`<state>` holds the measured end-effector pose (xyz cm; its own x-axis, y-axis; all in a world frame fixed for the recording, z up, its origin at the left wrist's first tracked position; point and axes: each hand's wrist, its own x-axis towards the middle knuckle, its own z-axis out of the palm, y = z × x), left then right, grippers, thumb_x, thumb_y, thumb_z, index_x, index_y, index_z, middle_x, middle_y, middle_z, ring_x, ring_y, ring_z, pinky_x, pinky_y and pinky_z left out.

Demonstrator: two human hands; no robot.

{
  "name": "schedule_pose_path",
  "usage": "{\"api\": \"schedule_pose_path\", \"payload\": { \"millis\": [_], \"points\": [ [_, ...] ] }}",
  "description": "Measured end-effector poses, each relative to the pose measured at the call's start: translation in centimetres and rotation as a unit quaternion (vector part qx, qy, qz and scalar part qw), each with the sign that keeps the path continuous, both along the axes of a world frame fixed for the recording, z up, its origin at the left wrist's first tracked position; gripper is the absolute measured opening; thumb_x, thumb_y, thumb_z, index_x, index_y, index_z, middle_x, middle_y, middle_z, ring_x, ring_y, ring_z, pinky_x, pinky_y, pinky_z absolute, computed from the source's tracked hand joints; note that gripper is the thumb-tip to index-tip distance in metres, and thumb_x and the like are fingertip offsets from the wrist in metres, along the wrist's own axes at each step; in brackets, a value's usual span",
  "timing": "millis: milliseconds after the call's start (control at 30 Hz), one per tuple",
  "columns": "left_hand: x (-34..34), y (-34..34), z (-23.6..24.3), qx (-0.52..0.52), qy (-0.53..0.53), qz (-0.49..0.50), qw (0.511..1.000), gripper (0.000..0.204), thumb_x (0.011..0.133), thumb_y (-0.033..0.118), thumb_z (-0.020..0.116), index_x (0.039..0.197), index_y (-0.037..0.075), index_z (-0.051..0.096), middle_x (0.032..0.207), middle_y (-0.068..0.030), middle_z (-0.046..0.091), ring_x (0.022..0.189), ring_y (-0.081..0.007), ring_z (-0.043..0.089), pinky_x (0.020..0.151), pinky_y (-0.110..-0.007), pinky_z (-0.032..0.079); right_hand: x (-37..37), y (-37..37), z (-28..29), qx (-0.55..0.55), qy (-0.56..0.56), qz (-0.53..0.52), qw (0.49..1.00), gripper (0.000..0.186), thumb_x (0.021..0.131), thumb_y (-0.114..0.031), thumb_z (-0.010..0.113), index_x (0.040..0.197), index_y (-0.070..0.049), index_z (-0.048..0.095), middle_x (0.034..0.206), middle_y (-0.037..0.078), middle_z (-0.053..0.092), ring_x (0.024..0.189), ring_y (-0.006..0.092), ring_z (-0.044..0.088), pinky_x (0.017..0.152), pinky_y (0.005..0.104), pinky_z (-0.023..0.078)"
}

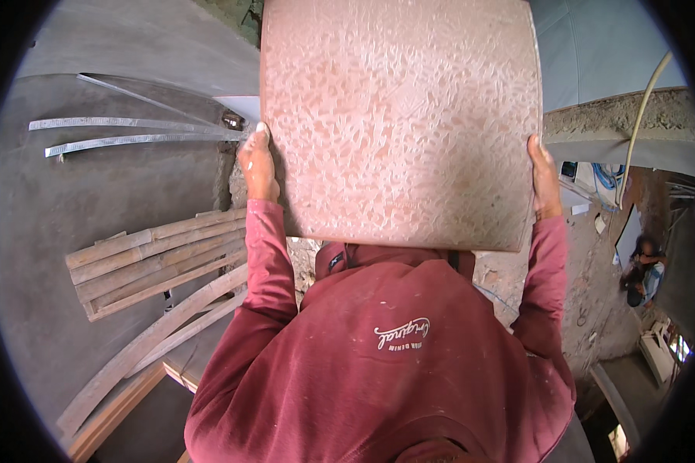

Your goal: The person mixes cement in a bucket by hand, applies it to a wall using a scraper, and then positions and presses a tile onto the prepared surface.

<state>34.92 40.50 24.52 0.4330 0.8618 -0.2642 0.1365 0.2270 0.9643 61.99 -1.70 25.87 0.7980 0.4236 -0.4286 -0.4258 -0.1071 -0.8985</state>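
Observation:
I hold a large square reddish-pink tile (pixel 401 116) with a rough, textured face out in front of my chest. My left hand (pixel 256 166) grips its left edge with the fingers curled behind it. On the right edge, my right hand (pixel 544 177) clasps the tile the same way. Both arms are in dark red sleeves, and my red sweatshirt (pixel 386 363) fills the lower middle of the view. The tile hides whatever lies directly under it.
A bundle of bamboo poles and wooden slats (pixel 154 262) lies on the grey concrete floor at the left. Thin metal strips (pixel 131 131) lie further away. A pale hose (pixel 641 116) runs along the right. Another person (pixel 642 270) crouches far below at the right.

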Motion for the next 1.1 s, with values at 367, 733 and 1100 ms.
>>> {"api": "schedule_pose_path", "payload": {
  "millis": [367,733,1100],
  "points": [
    [-7.1,-6.1,-12.9,-0.028,0.406,-0.077,0.910,0.036,0.093,0.023,0.061,0.107,-0.008,0.068,0.100,-0.0131,0.070,0.090,-0.0202,0.062,0.081,-0.035,0.049,-2.4,-7.3,-9.7,-0.076,0.116,0.087,0.986,0.045,0.090,-0.035,0.067,0.116,0.002,0.066,0.104,0.008,0.069,0.095,0.0171,0.063,0.087,0.0293,0.047],
    [-7.8,-2.9,-25.5,-0.063,0.488,-0.261,0.830,0.033,0.087,0.023,0.054,0.103,-0.002,0.068,0.102,-0.0179,0.070,0.093,-0.0319,0.066,0.078,-0.041,0.051,3.1,-6.0,-17.8,-0.142,0.303,0.052,0.941,0.031,0.090,-0.028,0.066,0.103,0.001,0.070,0.093,0.009,0.070,0.080,0.0201,0.065,0.075,0.0333,0.051],
    [16.3,9.5,-25.7,0.067,0.498,-0.322,0.802,0.048,0.088,0.039,0.058,0.111,-0.001,0.067,0.117,-0.0252,0.066,0.113,-0.0417,0.061,0.097,-0.044,0.048,14.9,2.5,-9.8,-0.234,0.149,-0.064,0.959,0.030,0.091,-0.028,0.066,0.097,0.000,0.072,0.091,0.004,0.069,0.082,0.0128,0.061,0.075,0.0280,0.049]
  ]
}}
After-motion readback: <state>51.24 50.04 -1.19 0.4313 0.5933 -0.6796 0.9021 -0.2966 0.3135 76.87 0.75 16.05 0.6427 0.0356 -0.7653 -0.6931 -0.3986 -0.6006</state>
